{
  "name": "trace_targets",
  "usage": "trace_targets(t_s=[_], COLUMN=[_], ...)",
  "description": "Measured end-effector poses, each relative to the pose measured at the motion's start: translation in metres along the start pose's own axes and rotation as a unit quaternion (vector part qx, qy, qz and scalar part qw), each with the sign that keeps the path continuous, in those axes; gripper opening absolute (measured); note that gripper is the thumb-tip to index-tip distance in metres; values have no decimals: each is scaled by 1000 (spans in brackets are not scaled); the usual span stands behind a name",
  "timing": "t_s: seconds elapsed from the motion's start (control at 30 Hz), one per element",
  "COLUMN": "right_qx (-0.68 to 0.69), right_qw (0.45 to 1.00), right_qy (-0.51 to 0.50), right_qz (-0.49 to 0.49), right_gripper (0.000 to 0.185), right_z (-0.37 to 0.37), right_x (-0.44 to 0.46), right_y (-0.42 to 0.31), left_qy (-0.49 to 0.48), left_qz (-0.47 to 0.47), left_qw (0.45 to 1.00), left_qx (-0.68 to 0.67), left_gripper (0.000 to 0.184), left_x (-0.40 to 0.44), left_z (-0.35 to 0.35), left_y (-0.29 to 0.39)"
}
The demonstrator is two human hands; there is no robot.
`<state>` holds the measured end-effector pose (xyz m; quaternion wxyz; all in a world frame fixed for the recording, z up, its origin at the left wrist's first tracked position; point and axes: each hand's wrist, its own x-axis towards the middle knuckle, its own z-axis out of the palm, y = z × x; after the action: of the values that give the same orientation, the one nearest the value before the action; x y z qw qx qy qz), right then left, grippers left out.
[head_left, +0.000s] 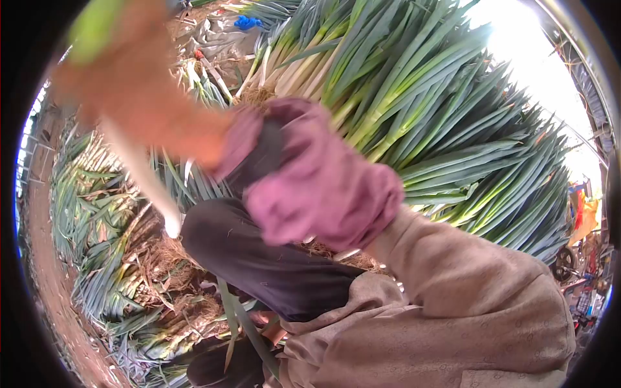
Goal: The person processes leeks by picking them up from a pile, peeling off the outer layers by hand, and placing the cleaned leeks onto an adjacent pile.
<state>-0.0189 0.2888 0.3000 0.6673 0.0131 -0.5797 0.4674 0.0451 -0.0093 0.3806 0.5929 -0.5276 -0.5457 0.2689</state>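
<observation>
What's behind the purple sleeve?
Green leaves show past the upper edge of the sleeve, and dark trousers past its lower edge. Whatever lies directly behind it is covered and can't be seen.

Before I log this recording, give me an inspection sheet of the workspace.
Surface: reddish-brown ground along the left edge.
Job's things: pale-stemmed stalk in hand; large leek-like pile at upper right; smaller bundles at left, roots showing.
Clutter: blue scrap and crumpled grey sheeting near the top.
Hands: right hand, blurred, seems closed around the stalk; possible left hand low in view, state unclear.
Cables: nothing seen for certain.
Surroundings: wheel and orange item toward the right edge.
</observation>
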Motion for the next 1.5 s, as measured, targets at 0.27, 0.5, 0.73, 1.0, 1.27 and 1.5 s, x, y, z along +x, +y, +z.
trace_targets(t_s=[0.27, 0.5, 0.73, 1.0, 1.27, 1.5], right_qx=[-44, -233, -359, -224, -31, -235], right_qw=[980, 922, 854, 786, 772, 908], right_qy=[16, 115, -186, 17, 23, -130], right_qz=[191, 286, 329, 576, 635, 321], right_gripper=[23, 28, 38, 39, 27, 25], right_z=[-244, -316, -427, -380, -313, -155], right_x=[-52, -162, -215, -188, -180, -160], right_y=[88, 168, 236, 192, 68, -37], left_qy=[-312, -496, -602, -629, -479, -365], left_qz=[-52, -114, -330, -310, -531, -547], left_qw=[941, 827, 520, 475, 66, 352], left_qx=[-117, -237, -508, -532, -696, -666], left_gripper=[32, 33, 45, 63, 62, 50], left_x=[-119, -186, -243, -261, -187, -180], left_z=[36, 24, 47, 49, 43, -6], left_y=[58, 124, 257, 406, 328, 251])
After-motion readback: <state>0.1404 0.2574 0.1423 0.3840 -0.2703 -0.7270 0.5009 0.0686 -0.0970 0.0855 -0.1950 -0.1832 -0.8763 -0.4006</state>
